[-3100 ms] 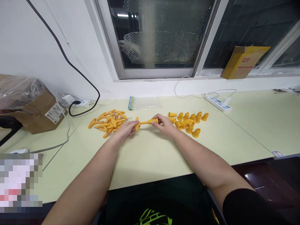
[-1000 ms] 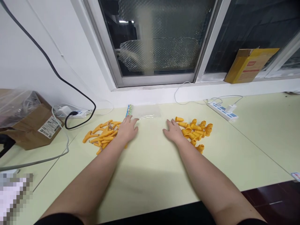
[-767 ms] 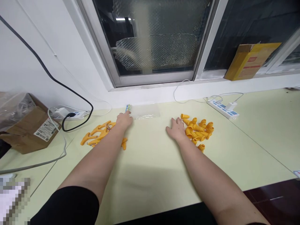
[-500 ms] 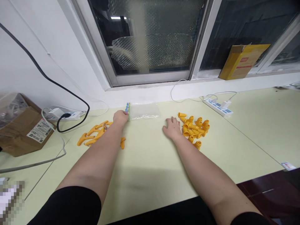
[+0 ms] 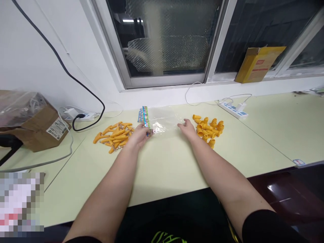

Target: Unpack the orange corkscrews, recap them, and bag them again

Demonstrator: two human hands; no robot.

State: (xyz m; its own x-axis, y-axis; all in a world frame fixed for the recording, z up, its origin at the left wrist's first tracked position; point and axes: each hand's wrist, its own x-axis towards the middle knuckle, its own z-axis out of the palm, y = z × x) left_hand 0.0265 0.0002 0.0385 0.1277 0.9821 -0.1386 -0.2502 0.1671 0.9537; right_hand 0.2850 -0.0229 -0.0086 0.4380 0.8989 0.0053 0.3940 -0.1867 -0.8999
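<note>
My left hand point(image 5: 142, 134) is closed on a clear plastic bag point(image 5: 164, 119) by its colourful printed header strip. The bag is spread to the right, partly lifted at the header end. More blue printed header point(image 5: 140, 115) shows just behind the strip. My right hand point(image 5: 187, 129) is at the bag's right end, thumb and fingers apart; whether it touches the film is unclear. Left of my left hand lies a pile of orange-yellow T-shaped handles point(image 5: 117, 135) with short metal chains. Several hollow yellow tapered plastic caps point(image 5: 209, 128) lie beside my right hand.
A cardboard box point(image 5: 48, 130) stands at the left near a power strip point(image 5: 87, 117) with a black cable point(image 5: 73, 79). Another power strip point(image 5: 233, 110) lies back right. A yellow carton point(image 5: 259, 65) leans on the window sill. The table's front edge is near my body.
My left hand has drawn the bag right and toward me, lifting its header off another printed header. My right hand has moved to the bag's right end. The view has shifted slightly.
</note>
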